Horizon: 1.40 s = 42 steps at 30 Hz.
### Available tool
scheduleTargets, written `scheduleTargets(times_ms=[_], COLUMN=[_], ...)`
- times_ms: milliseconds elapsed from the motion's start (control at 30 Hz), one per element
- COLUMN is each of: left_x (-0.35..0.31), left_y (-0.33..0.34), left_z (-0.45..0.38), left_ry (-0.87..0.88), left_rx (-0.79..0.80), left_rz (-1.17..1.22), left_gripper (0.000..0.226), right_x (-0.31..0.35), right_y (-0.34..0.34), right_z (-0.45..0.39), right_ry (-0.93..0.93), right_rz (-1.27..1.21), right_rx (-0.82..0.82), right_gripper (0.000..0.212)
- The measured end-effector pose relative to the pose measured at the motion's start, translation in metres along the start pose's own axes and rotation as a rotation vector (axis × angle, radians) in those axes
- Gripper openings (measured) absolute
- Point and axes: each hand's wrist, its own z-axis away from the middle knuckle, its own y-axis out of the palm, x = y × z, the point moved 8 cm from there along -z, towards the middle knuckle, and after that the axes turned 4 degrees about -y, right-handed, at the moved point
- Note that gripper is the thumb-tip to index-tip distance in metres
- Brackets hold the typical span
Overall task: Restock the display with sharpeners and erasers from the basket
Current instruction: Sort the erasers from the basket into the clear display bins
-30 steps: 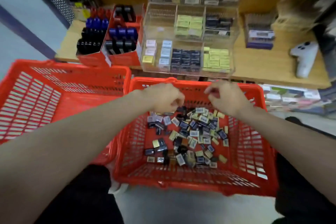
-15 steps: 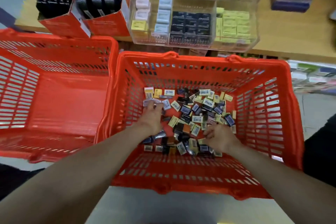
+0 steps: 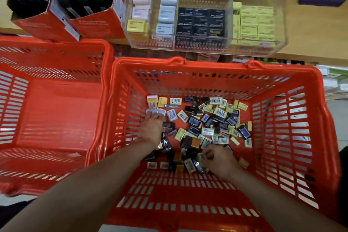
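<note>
a second red basket (image 3: pixel 54 111) is sitting just beside the working one on its left, with nothing showing inside it. past both, on a wooden shelf (image 3: pixel 312 34), a clear acrylic display (image 3: pixel 207 17) is holding rows of white, pale blue, black and yellow-green packs in separate compartments, and red cardboard boxes (image 3: pixel 75 22) of dark and blue items are standing to its left.

the red basket (image 3: pixel 293 137) with the stock is lying below the display's front edge, and a loose heap of small sharpeners and erasers (image 3: pixel 205 124) is covering the middle of its floor.

both forearms are reaching down into it from the near rim. the left hand (image 3: pixel 152 130) is lying palm down at the heap's left edge, its fingers curling onto pale packs there; whether they are gripping any is not clear. the right hand (image 3: pixel 218 158) is sitting at the near edge of the heap, fingers bent inward and pinching a small pack (image 3: pixel 201 156).
</note>
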Motion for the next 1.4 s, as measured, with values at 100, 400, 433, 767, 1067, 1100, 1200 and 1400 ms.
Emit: scheduleTargets(times_ms=[100, 400, 433, 767, 1067, 1100, 1200, 1400], left_x=[0.008, -0.067, -0.066, 0.001, 0.005, 0.001, -0.016, -0.028], left_y=[-0.020, -0.046, -0.041, -0.008, -0.026, -0.031, -0.050, -0.041], left_z=[0.005, 0.034, 0.036, 0.029, 0.014, 0.006, -0.020, -0.029], left_ry=[-0.138, -0.009, -0.087, -0.612, -0.237, -0.196, -0.113, -0.086], left_rx=[-0.054, 0.195, 0.219, 0.148, -0.087, -0.116, -0.189, -0.095], left_rz=[0.299, 1.046, 1.192, 1.569, 0.720, 0.668, 0.447, 0.044], left_gripper=[0.033, 0.016, 0.015, 0.012, 0.022, 0.027, 0.034, 0.028], right_x=[0.008, 0.056, 0.054, 0.015, -0.051, -0.054, -0.062, -0.096], right_y=[-0.031, -0.054, -0.054, -0.051, -0.059, -0.059, -0.059, -0.066], right_z=[-0.003, -0.001, 0.001, 0.002, 0.013, 0.014, 0.016, 0.024], right_ry=[-0.037, 0.091, 0.122, 0.208, 0.282, 0.273, 0.246, 0.299], right_rz=[0.034, -1.156, -1.220, -0.795, -0.845, -0.844, -0.779, -0.679], right_rx=[-0.219, -0.221, -0.224, -0.196, -0.398, -0.412, -0.440, -0.515], right_gripper=[0.010, 0.007, 0.007, 0.012, 0.013, 0.013, 0.016, 0.012])
